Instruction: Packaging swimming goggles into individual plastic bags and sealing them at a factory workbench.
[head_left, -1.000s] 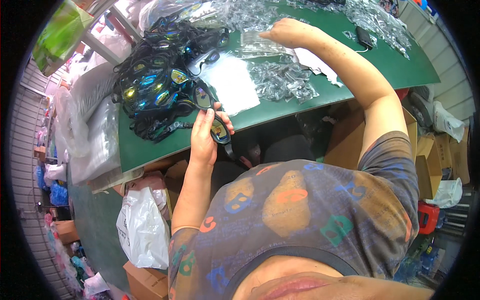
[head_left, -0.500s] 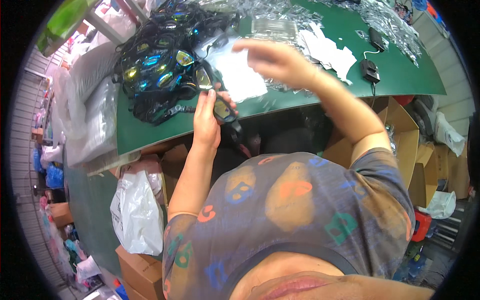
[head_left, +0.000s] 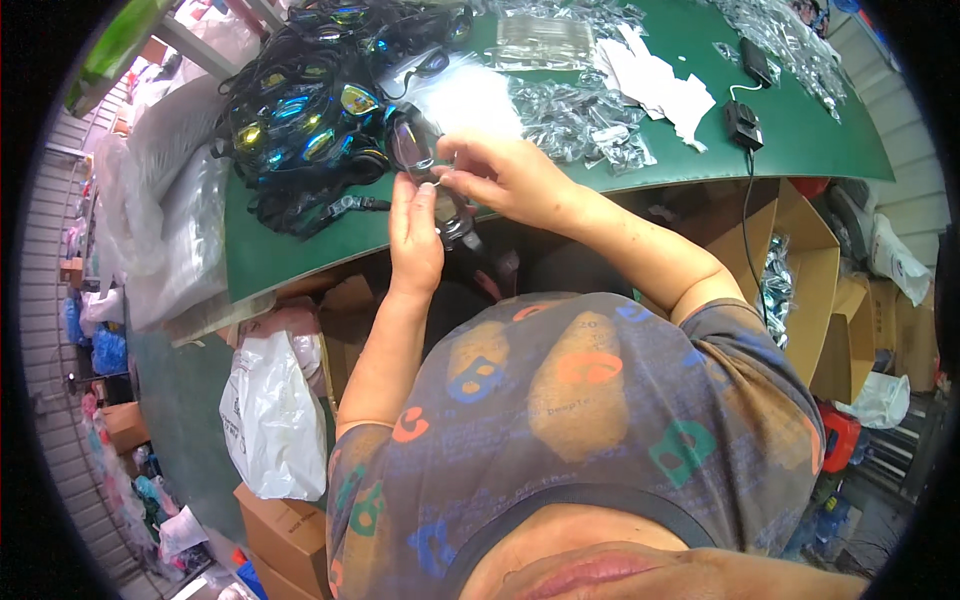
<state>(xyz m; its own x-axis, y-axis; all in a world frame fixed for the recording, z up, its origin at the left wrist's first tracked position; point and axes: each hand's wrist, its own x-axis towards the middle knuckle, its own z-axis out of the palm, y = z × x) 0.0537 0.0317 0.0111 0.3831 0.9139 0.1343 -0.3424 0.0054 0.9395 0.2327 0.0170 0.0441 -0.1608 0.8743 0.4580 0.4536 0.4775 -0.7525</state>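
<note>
My left hand [head_left: 412, 240] is closed around a pair of dark swim goggles [head_left: 409, 147] at the table's front edge. One lens points up and away from me, and the other hangs by my palm over the edge. My right hand [head_left: 512, 180] has come to the goggles' middle, its thumb and forefinger pinched together at the nose bridge. A small pale bit shows between those fingertips, too small to name. Just left of my hands lies a big heap of black swim goggles [head_left: 300, 125], some with yellow and blue mirrored lenses.
Behind my hands is a white plastic sheet [head_left: 465, 95]. Clear packets [head_left: 585, 125], a transparent box [head_left: 543, 43] and white paper scraps [head_left: 655, 85] lie on the green table [head_left: 800, 150]. A black corded device [head_left: 743, 125] sits at right. Open cartons [head_left: 808, 250] stand below the edge.
My right hand has swung from above the white sheet down and left to the goggles, its fingers now pinched at their bridge. My left hand still holds them, their lenses turned slightly.
</note>
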